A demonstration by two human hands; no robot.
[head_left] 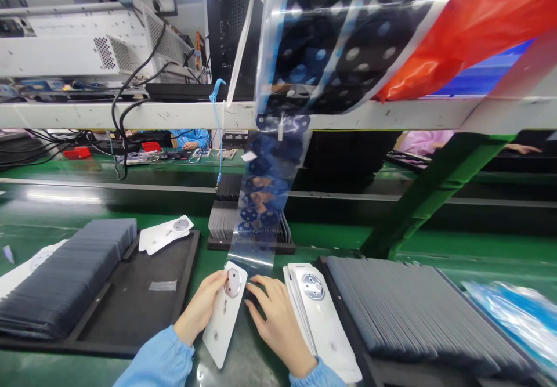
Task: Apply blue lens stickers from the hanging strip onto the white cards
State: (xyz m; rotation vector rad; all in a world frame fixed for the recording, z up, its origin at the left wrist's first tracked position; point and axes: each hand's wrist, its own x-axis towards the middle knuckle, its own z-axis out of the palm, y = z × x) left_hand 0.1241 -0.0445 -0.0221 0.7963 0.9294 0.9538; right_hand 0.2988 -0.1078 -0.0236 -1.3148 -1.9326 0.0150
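Note:
My left hand (201,310) grips a white phone back cover (224,317) by its left edge, holding it tilted over the green bench. The cover has a round camera ring near its top. My right hand (275,320) lies beside it on the right, fingers stretched toward the cover's top and the lower end of a clear film strip (256,224) carrying dark round stickers. That strip hangs down from the overhead shelf. A small stack of white covers (317,317) leans just right of my right hand.
A black tray (130,311) at left holds a row of dark sheets (65,277) and two white covers (164,233). Another long row of grey sheets (418,311) fills the right. A green strut (430,192) slants up. People in blue and pink sleeves work across the conveyor.

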